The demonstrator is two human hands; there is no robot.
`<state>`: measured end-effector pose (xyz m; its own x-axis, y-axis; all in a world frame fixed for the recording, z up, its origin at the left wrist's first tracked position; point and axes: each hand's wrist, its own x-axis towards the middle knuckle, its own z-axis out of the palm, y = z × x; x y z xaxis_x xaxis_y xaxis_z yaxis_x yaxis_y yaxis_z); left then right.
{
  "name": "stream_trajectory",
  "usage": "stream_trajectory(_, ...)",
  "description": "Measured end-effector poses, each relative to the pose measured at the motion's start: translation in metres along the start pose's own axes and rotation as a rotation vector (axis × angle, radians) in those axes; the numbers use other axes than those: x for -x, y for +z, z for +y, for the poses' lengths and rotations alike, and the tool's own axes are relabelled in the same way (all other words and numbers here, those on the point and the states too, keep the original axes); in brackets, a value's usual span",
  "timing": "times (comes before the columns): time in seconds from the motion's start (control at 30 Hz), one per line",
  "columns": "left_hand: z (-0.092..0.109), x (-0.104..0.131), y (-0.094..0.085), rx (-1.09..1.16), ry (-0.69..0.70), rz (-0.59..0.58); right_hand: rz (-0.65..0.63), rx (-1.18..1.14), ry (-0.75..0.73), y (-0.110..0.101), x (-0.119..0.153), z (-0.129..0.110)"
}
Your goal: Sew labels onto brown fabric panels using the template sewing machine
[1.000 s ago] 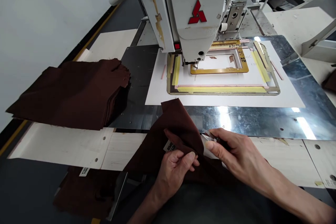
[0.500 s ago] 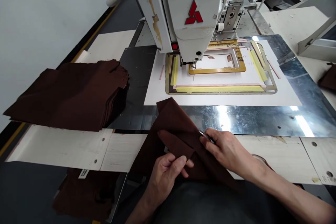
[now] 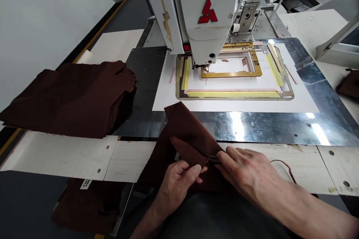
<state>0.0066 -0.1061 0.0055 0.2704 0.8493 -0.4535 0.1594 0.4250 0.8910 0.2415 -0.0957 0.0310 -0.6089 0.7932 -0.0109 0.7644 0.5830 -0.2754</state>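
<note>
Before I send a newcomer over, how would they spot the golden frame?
Find the white machine head with the red emblem. Low beside it, over the white sheet, sits the golden frame, smaller than the grey frame and marked with dark handwriting.

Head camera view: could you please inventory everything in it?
Machine head: one, white, top centre
Inner frame: one, gold, centre
Metal plate: one, silver, centre right
Sheet: one, white, centre
Bench: one, white, mid-view
Cloth stack: one, brown, left
Lower pile: one, brown, bottom left
Far cloth: one, brown, right edge
Held cloth: one, brown, centre
Slim tool: one, grey, centre
Left hand: one, bare, pinching held cloth
Right hand: one, bare, holding slim tool
</note>
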Motion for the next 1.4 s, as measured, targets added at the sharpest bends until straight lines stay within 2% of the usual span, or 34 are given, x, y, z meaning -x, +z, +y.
stream_trajectory(0.37,0.001,0.0,0.0,-0.027,-0.002,0.011,-0.011,-0.006,0.034,0.002,0.001,0.001)
stream_trajectory(0.67,-0.002,0.0,0.0,-0.023,-0.001,0.013,0.033,-0.039,0.021,0.016,-0.003,0.004)
stream_trajectory(0.77,0.0,0.0,-0.001,-0.013,-0.013,0.009,0.118,-0.199,0.058,0.014,-0.005,0.007)
stream_trajectory(0.87,0.004,-0.001,-0.001,-0.009,-0.017,-0.014,0.158,-0.452,0.226,0.009,-0.007,0.01)
stream_trajectory(0.97,0.008,-0.001,-0.002,0.014,0.01,-0.027,0.059,-0.583,0.41,0.006,-0.011,0.012)
stream_trajectory(1.03,0.01,0.0,-0.002,0.024,0.021,-0.025,-0.023,-0.649,0.446,0.006,-0.014,0.013)
stream_trajectory(1.2,0.009,0.0,-0.001,0.039,0.003,-0.042,-0.152,-0.951,0.358,0.003,-0.026,0.009)
stream_trajectory(1.3,0.01,-0.004,0.0,0.027,-0.021,-0.077,-0.164,-1.107,0.265,0.001,-0.031,0.002)
stream_trajectory(1.4,0.013,-0.007,0.001,-0.039,-0.037,-0.045,-0.165,-1.177,0.173,0.0,-0.032,0.0)
